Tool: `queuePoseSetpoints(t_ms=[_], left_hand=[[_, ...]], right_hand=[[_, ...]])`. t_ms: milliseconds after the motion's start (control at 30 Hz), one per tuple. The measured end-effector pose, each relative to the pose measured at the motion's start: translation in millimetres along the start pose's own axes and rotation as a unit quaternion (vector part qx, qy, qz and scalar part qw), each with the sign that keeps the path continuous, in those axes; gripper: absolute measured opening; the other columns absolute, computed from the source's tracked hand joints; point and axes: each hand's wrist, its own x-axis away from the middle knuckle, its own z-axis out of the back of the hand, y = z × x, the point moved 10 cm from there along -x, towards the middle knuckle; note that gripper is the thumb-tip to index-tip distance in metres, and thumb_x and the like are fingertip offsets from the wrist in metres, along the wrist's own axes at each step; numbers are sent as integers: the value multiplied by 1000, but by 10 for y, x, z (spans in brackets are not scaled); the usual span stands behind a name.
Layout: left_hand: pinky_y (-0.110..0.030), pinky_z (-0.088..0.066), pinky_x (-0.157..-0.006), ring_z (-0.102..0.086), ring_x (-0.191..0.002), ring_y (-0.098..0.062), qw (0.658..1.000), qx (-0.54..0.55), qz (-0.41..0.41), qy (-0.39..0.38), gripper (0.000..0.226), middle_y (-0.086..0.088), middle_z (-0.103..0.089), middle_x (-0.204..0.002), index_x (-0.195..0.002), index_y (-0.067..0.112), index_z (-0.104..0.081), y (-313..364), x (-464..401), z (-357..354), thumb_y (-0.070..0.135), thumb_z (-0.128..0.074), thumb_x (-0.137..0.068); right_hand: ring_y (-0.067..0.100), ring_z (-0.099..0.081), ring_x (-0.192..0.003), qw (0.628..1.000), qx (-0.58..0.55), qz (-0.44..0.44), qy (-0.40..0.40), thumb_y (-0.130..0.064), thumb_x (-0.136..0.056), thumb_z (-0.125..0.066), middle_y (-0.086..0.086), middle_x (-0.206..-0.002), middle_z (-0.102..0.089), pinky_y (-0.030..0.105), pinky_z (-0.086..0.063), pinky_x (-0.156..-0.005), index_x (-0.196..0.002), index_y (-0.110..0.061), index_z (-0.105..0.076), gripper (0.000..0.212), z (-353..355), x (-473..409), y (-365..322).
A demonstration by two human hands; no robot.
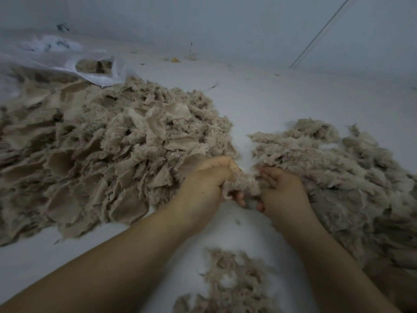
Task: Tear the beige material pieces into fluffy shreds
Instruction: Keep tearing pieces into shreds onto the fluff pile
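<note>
A beige material piece (244, 185) is stretched between both hands at the centre of the view. My left hand (208, 179) grips its left end with curled fingers. My right hand (283, 189) pinches its right end. To the left spreads a big heap of flat beige pieces (97, 152) with frayed edges. On the right lies a mound of fluffy shreds (352, 177), which my right hand touches at its near edge. A smaller scatter of shreds (232, 281) lies between my forearms.
All of this sits on a pale white floor (259, 98). A clear plastic bag (67, 62) holding more beige material lies at the back left. A white wall (225, 21) rises behind, with small bits of debris (174, 60) at its foot.
</note>
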Motion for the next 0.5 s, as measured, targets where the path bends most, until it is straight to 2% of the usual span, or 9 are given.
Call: queuePoseSetpoints(t_ms=[67,133,200,267,300,333,367,400,500], left_hand=[[-31,-47,-52,-48,-54,-27,999,41,-1,2,6,-14,-49,-59,-65,1,-50,6,7,11,4,-45,-66],[-29,-45,-48,-47,-51,-27,998,58,-11,5,4,-13,-44,-58,-61,4,-47,34,6,30,4,-44,-64],[-30,-32,-46,-38,-46,-22,999,26,-11,39,12,-8,-35,-55,-54,9,-41,3,-11,114,3,-47,-62],[-32,-19,-46,-28,-44,-17,995,-62,-12,79,25,-5,-30,-53,-52,16,-38,-52,-40,226,1,-53,-67],[-27,-20,-44,-31,-42,-16,991,-95,-18,88,33,-5,-32,-52,-53,18,-39,-65,-54,255,-3,-55,-73],[-24,-28,-42,-39,-40,-16,990,-109,-20,91,40,-7,-36,-53,-54,18,-40,-93,-73,267,-8,-54,-79],[-24,-38,-41,-46,-42,-19,990,-107,-18,89,44,-10,-39,-54,-55,18,-40,-123,-89,272,-13,-50,-83],[-25,-44,-41,-50,-43,-20,991,-104,-17,85,44,-12,-42,-53,-56,17,-40,-143,-97,265,-16,-48,-85],[-24,-49,-42,-52,-38,-11,990,-111,-4,87,39,1,-44,-45,-61,13,-38,-199,-125,302,-18,-45,-84]], right_hand=[[6,-54,-37,999,34,7,-3,14,-90,-49,-36,-77,-67,21,-41,-38,-130,-14,-63,51,-9,0,0],[10,-52,-35,999,42,13,-5,12,-89,-56,-43,-72,-62,21,-40,-37,-132,-12,-61,49,-13,6,-9],[11,-52,-35,999,35,8,2,11,-90,-58,-35,-81,-67,21,-41,-38,-130,-13,-63,47,6,6,-5],[9,-52,-38,1000,-11,5,3,11,-93,-53,-21,-94,-72,19,-41,-39,-123,-14,-67,42,18,16,-11],[5,-49,-38,999,-36,13,-3,9,-96,-50,-16,-87,-74,17,-39,-39,-118,-15,-70,38,8,28,-37],[1,-45,-37,998,-48,27,-13,5,-99,-48,-14,-72,-72,15,-37,-38,-112,-15,-73,35,-17,44,-78],[-1,-45,-36,998,-48,45,-25,2,-100,-47,-15,-59,-67,12,-36,-38,-106,-16,-74,32,-44,63,-127],[-3,-48,-39,996,-43,63,-38,-2,-101,-49,-17,-55,-64,9,-36,-40,-101,-18,-74,30,-79,81,-175],[-2,-52,-44,995,-28,76,-52,-12,-102,-55,-8,-72,-72,13,-42,-44,-95,-23,-75,24,-129,82,-196]])
